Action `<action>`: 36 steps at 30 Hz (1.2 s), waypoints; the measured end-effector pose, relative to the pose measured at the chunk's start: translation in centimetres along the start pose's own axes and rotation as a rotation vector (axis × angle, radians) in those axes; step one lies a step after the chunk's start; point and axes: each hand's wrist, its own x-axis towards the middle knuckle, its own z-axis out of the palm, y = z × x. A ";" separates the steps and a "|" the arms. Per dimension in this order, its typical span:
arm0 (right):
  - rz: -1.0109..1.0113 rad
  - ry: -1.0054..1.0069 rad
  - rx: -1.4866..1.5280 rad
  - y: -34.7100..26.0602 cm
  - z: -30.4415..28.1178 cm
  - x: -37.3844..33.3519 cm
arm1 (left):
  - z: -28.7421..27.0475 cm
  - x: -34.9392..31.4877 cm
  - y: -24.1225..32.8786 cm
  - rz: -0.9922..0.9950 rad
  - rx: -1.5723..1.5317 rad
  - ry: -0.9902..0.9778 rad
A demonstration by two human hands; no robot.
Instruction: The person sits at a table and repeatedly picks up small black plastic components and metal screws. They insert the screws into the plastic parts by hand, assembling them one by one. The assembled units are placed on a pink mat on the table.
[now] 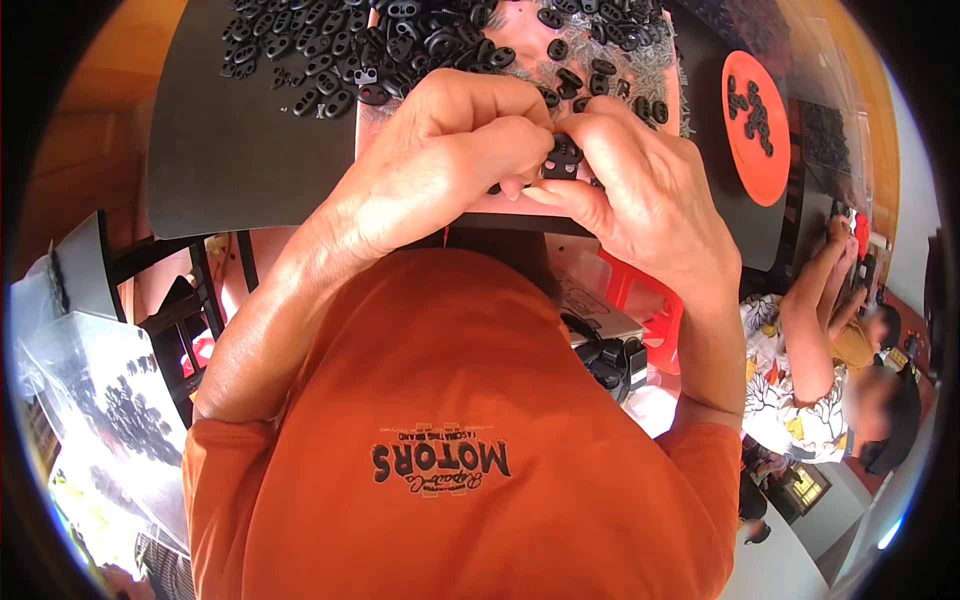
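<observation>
Over the near edge of a pink board (510,205), my two hands meet around a small black plastic cord lock (565,158). My right hand (645,175) pinches it between thumb and fingers. The fingers of my left hand (455,150) are curled and pressed against its left side; whether they hold a smaller part is hidden. Just beyond my hands lie loose black cord lock pieces (400,45), oval with two holes, heaped at the left and back. Small silvery springs (600,75) are scattered among the pieces at the right.
An orange oval plate (740,180) with several black pieces sits at the right of the dark table (230,170). Clear plastic bags (100,400) with black pieces stand at the lower left. A red stool (660,325) is under the table. Other people (810,350) sit at the right.
</observation>
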 end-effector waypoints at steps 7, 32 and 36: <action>-0.029 0.043 0.041 0.1 0.7 0.3 | -0.2 0.0 0.0 -0.058 0.078 -0.052; 0.265 0.020 0.720 -1.4 0.5 -0.3 | -0.2 -0.9 -0.1 0.054 0.032 -0.022; 0.036 0.200 0.222 -1.3 0.6 0.1 | 0.0 -0.9 0.0 -0.051 -0.096 -0.028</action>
